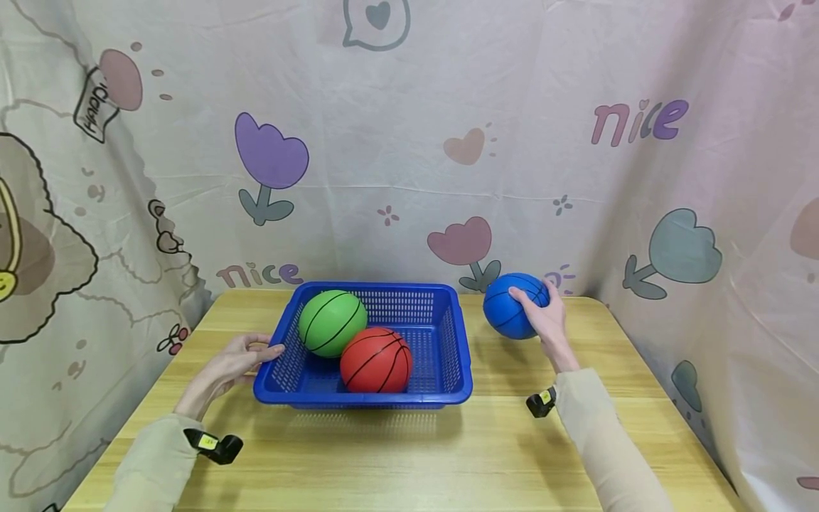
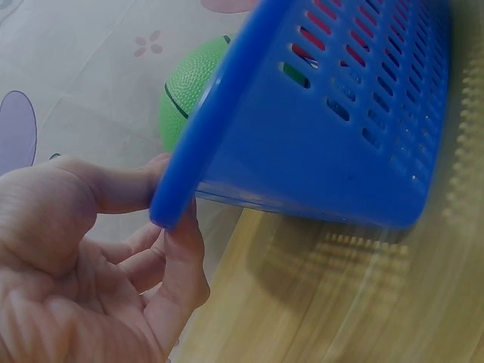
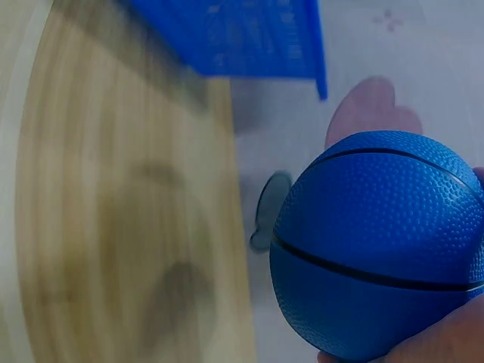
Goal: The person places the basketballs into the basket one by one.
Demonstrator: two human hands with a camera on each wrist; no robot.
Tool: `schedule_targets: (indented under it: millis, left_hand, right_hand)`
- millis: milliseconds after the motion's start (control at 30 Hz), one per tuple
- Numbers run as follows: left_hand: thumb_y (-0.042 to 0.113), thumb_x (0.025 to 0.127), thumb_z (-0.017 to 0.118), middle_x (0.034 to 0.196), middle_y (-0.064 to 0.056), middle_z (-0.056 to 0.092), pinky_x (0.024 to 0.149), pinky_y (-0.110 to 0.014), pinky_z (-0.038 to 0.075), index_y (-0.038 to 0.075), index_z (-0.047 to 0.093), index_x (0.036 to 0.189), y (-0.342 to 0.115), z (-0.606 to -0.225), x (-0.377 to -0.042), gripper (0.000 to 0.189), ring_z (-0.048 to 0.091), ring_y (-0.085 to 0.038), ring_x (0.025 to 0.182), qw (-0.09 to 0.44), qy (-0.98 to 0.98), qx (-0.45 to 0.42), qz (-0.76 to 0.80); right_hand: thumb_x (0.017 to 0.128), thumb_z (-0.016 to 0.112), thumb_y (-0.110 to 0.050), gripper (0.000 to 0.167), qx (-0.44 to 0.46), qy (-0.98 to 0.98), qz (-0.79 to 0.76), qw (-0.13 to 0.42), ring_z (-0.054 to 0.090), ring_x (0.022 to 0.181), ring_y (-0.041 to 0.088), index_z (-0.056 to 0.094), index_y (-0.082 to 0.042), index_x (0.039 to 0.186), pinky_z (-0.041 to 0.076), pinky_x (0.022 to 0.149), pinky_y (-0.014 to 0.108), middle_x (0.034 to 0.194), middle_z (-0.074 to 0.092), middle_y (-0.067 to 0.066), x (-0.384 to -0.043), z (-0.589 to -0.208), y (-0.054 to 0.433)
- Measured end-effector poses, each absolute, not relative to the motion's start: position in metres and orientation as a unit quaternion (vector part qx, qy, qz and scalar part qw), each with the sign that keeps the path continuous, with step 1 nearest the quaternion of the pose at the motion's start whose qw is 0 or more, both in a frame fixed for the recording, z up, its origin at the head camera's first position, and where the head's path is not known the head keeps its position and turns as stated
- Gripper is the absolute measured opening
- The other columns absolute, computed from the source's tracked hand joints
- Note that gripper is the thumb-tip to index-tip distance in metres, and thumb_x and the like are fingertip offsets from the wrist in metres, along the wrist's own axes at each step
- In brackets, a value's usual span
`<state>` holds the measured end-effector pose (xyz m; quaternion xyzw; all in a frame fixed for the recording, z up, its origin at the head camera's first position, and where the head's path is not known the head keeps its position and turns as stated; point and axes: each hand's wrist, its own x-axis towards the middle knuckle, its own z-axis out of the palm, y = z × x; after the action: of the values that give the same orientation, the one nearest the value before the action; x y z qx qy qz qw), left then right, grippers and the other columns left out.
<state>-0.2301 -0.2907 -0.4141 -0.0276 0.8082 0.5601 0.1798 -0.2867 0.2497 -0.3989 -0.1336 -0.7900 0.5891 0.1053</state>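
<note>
A blue plastic basket (image 1: 365, 398) stands near the middle of the table. My left hand (image 1: 230, 366) pinches its left rim, thumb on top and fingers beneath, as the left wrist view shows up close. Inside lie a green toy basketball (image 1: 329, 320) at the back left and a red toy basketball (image 1: 376, 364) in front of it. To the right of the basket, my right hand (image 1: 547, 316) grips a blue toy basketball (image 1: 505, 306). This ball is held above the table, its shadow apart from it in the right wrist view.
The wooden table (image 1: 397, 462) reaches back to a printed white curtain (image 1: 384, 142), which also hangs along both sides. A small black camera is strapped to each wrist. The right half of the basket's perforated floor (image 1: 425, 355) shows bare.
</note>
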Motion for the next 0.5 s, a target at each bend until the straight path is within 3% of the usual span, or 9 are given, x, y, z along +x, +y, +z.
schedule_targets:
  millis: [500]
  left_hand:
    - [0.029,0.102,0.059,0.125,-0.024,0.065,0.08,-0.039,0.063,-0.012,0.027,0.145,-0.291,-0.413,-0.231,0.068,0.071,-0.015,0.089,0.182,0.81,-0.031,0.556]
  right_hand:
    - [0.09,0.073,-0.039,0.082,-0.013,-0.788,0.609,0.092,0.034,0.145,0.041,0.031,-0.023,0.158,0.033,0.118,0.063,0.164,0.029,0.015,-0.286,-0.381,0.212]
